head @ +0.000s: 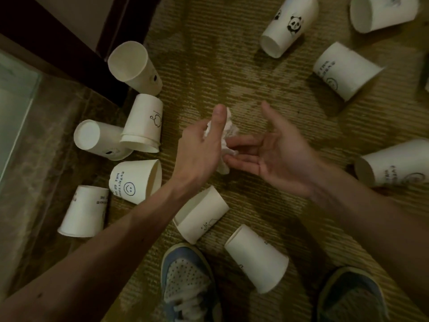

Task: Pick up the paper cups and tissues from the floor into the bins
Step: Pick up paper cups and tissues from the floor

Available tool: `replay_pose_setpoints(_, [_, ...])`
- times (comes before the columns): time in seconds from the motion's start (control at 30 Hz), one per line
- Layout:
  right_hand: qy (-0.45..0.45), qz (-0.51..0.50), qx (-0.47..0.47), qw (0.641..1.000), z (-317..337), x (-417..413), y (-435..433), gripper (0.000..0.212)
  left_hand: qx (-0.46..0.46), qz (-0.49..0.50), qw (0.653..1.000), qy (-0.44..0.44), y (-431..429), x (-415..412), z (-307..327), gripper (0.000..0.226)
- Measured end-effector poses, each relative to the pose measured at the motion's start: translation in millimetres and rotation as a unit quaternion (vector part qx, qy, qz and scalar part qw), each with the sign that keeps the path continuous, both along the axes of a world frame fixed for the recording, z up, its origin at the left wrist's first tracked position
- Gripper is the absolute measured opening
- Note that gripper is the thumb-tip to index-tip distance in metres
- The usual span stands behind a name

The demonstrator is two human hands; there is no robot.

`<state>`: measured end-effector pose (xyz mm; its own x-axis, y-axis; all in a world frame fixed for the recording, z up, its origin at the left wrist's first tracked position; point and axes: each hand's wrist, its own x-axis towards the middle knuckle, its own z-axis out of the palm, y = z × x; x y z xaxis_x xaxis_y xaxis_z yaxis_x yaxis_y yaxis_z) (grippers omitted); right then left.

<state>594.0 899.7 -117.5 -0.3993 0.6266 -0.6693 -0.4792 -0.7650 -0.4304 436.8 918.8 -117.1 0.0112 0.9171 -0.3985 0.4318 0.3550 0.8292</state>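
Olive ribbed carpet (209,66) strewn with tipped white paper cups (290,24); no bin visible. Right hand (274,154) open, palm up. Left hand (199,145) pinching crumpled white tissue (224,167) above carpet, against right fingers. Risk: dropping it back through loose handover.

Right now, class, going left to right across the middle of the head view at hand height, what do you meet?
cup showing its base → stacked cups → left hand → crumpled tissue → right hand → cup at the right edge
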Motion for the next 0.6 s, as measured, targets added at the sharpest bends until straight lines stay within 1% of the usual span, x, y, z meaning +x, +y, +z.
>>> replay_pose_setpoints(0.07, [0.018,0.02,-0.001,1.0,4,1,-3,0.082,-0.001,-0.01,0.999,-0.036,-3,6,7,0.07])
replay_pose_setpoints(0.13, [0.024,0.042,0.013,0.999,6,2,-6,0.086,0.003,-0.021,0.999,-0.041,-6,8,13,0.07])
replay_pose_setpoints(0.23, [0.058,0.079,0.043,0.994,10,2,-13,0.086,0.048,-0.058,0.997,-0.009,-14,4,23,0.051])
replay_pose_setpoints(0.3, [0.084,0.107,0.058,0.989,12,0,-17,0.084,0.068,-0.08,0.994,0.022,-20,-4,27,0.049])
replay_pose_setpoints(0.37, [0.093,0.137,0.076,0.983,14,-3,-21,0.081,0.066,-0.086,0.994,0.034,-26,-12,30,0.046])
replay_pose_setpoints(0.5, [0.076,0.182,0.107,0.974,16,-17,-29,0.064,0.061,-0.118,0.987,0.089,-38,-31,38,0.02])
replay_pose_setpoints(0.6, [0.006,0.222,0.146,0.964,16,-30,-36,0.05,0.038,-0.113,0.989,0.09,-50,-44,43,0.014])
